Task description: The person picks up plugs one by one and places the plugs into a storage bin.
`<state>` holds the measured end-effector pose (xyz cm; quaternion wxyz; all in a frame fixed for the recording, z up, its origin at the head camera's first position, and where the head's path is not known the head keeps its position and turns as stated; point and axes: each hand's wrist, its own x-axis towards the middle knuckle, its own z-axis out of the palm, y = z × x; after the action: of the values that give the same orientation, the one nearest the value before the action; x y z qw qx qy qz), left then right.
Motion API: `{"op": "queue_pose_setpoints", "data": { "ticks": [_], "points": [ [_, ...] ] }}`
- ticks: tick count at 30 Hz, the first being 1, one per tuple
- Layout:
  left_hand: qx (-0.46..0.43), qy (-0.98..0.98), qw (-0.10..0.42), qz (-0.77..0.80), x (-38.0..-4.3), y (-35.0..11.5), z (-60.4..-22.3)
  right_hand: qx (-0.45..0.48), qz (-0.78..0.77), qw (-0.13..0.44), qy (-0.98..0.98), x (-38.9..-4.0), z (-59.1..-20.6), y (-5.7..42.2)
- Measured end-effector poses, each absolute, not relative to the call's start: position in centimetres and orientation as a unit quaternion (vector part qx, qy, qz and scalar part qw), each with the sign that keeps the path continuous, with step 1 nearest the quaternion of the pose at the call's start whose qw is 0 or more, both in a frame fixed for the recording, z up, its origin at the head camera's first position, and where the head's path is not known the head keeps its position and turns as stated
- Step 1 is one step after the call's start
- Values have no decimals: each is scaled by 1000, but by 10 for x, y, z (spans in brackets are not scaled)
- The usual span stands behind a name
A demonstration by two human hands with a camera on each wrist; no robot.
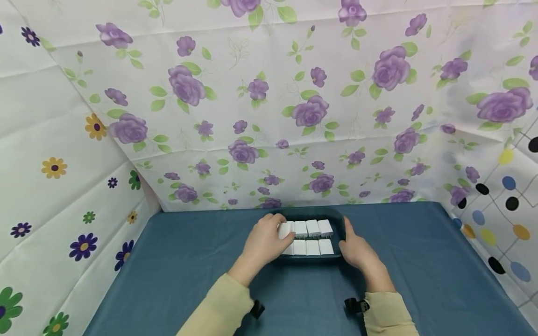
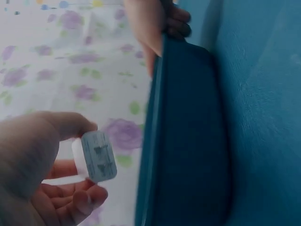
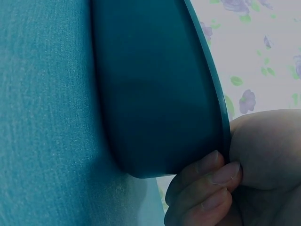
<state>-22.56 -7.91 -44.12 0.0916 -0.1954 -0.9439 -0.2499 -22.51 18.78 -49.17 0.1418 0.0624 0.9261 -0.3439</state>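
A dark blue bin [image 1: 308,260] stands toward the far edge of the table, with white charger plugs [image 1: 313,247] laid in two rows inside. Between thumb and fingers, my left hand [image 1: 262,238] pinches one white charger plug [image 2: 99,156] over the bin's left end. Two flat metal prongs and small print show on that plug's face in the left wrist view. My right hand [image 1: 357,249] grips the bin's right end at the rim, its fingers [image 3: 211,181] curled against the outside wall. The left hand hides part of the rows.
A blue cloth [image 1: 189,275] covers the table. White sheeting with purple flowers [image 1: 244,112] rises right behind the bin, and more patterned sheeting [image 1: 504,205] stands along both sides. Dark wrist cameras [image 1: 356,305] sit at the cuffs.
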Motion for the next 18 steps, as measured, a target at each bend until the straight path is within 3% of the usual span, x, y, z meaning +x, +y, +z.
{"op": "queue_pose_setpoints", "data": {
  "ticks": [8,18],
  "points": [
    [-152,-975,46,-152,-270,-45,-462,65,-341,142,927,-226,-493,187],
    [-161,-982,93,-35,-286,-38,-481,67,-340,138,928,-226,-493,189]
  ]
}}
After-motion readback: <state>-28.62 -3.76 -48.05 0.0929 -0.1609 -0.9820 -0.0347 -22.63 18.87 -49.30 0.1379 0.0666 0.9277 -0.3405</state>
